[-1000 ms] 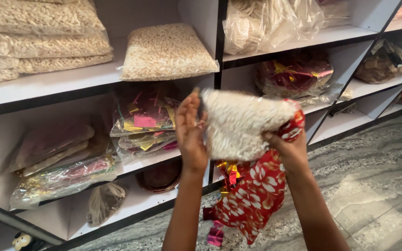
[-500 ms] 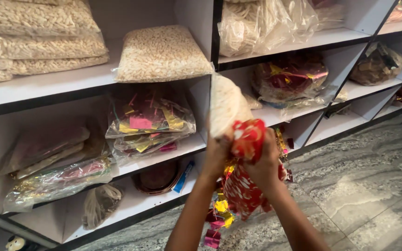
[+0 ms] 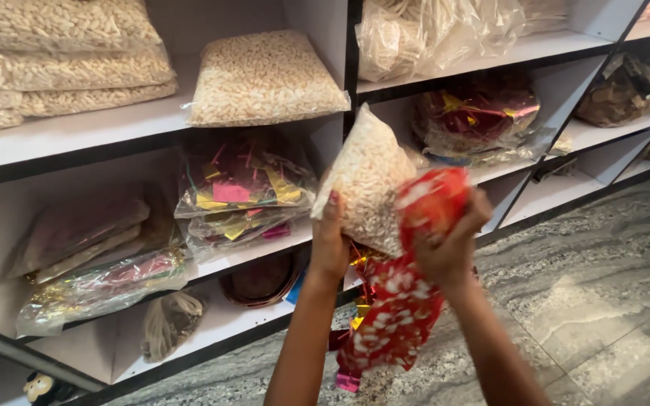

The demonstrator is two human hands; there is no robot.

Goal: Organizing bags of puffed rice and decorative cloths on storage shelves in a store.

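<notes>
Before white shelves (image 3: 77,131) stacked with packets, the left hand (image 3: 330,244) and right hand (image 3: 445,248), fingers clamped, hold up a clear bag of puffed grain (image 3: 366,177) with a red floral pouch (image 3: 396,308); both look light, soft and slippery, best gripped at the bunched middle.

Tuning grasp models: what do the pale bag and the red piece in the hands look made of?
Pale bag: looks like thin clear glossy plastic film, packed with small off-white puffed grains; grains show through. Red piece: seems soft cloth with white flower print, matte; it crumples and hangs limp, with shiny gold and pink trim. Left hand steadies the bag; right hand has its grip on the cloth.
</notes>
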